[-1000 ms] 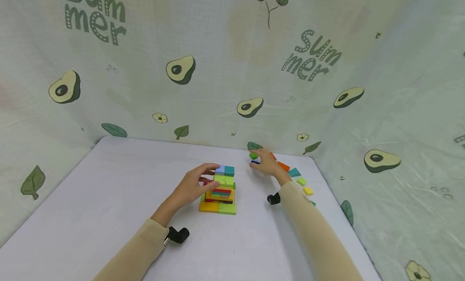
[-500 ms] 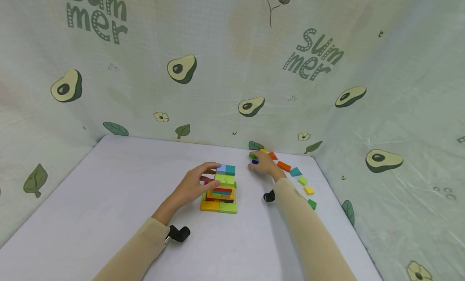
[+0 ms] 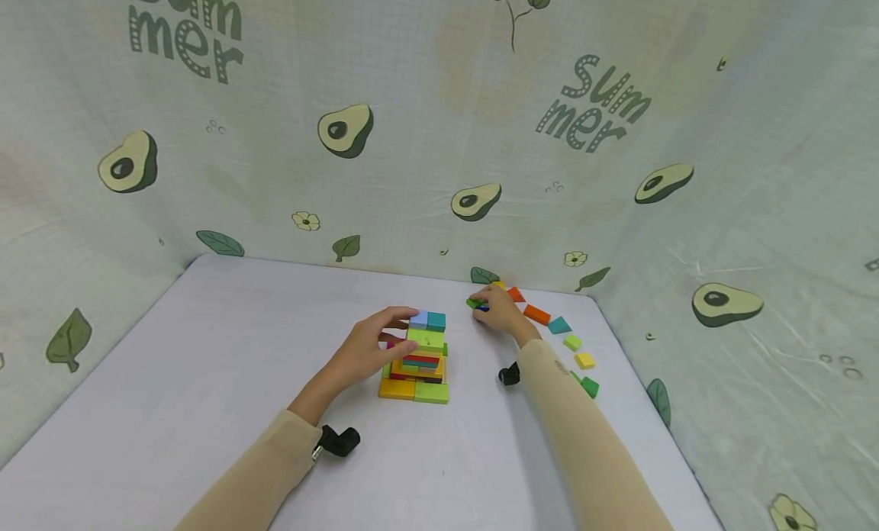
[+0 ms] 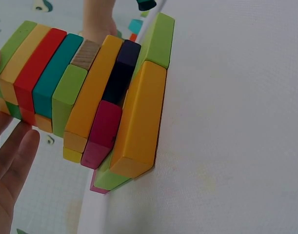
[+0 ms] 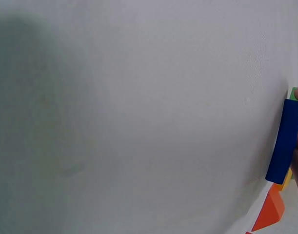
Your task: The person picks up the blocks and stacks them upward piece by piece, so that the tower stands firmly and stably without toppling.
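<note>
A tower of colored wooden blocks [image 3: 426, 340] stands on the white table, topped by a light blue block [image 3: 418, 320] beside a teal block [image 3: 436, 322]. My left hand [image 3: 364, 351] stays at its upper left side, thumb against the front near a lime block and fingers spread around the side. The left wrist view shows the tower's layers, with a wide orange block [image 4: 141, 126] in the bottom layer. At the back right, my right hand [image 3: 501, 310] pinches a green block [image 3: 473, 303]. A dark blue block [image 5: 285, 144] lies right by its fingers, partly covering the green one in the right wrist view.
Loose blocks line the table's right side: a red-orange triangle [image 3: 516, 294], an orange block [image 3: 537, 314], a teal triangle [image 3: 559, 325], a lime block [image 3: 572, 342], a yellow block [image 3: 584, 361] and green pieces [image 3: 590, 387]. A printed cloth [image 3: 405, 134] hangs behind the table.
My right hand has closed in on the green block, which has shifted slightly left and toward me. The left hand and the tower keep their place.
</note>
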`<state>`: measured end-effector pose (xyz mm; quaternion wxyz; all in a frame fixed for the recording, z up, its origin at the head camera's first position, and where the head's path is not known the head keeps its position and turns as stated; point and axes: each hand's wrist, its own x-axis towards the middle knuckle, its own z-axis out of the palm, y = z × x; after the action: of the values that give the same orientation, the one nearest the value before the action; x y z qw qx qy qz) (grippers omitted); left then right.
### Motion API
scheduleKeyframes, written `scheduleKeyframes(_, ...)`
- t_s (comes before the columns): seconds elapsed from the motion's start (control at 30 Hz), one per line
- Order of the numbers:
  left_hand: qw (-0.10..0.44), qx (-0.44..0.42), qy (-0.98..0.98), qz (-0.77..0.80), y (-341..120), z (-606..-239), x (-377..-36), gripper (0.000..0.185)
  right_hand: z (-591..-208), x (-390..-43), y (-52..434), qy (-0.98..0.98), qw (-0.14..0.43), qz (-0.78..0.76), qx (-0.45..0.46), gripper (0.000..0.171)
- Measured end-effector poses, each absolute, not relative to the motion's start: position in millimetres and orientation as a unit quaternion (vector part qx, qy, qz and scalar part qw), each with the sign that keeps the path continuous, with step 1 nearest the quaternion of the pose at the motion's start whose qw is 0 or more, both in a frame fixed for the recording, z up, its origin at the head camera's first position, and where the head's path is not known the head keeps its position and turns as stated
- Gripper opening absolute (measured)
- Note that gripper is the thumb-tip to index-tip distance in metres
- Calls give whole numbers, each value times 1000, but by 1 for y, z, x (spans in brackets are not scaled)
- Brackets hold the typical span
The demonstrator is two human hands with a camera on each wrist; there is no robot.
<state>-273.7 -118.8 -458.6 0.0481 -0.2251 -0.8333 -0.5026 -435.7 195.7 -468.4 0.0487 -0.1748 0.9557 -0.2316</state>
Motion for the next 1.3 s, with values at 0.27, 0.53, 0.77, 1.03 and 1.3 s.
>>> scheduleKeyframes(0.27, 49, -228, -832, -504, -117, -458, -274, 59, -468, -434, 199, 951, 48, -243, -184, 28)
scheduleKeyframes(0.53, 53, -228, -834, -500, -117, -459, -274, 58, -466, -428, 201, 947, 41, -232, -218, 21)
scheduleKeyframes(0.77, 54, -220, -836, -500, -116, -459, -272, 59, -444, -408, 201, 927, 7, -251, -277, 27)
scheduleKeyframes(1.03, 53, -217, -840, -494, -118, -458, -273, 59, -401, -362, 188, 890, -79, -262, -364, 30)
scheduleKeyframes(1.3, 54, -222, -840, -493, -118, -459, -275, 60, -373, -314, 170, 869, -81, -265, -411, 27)
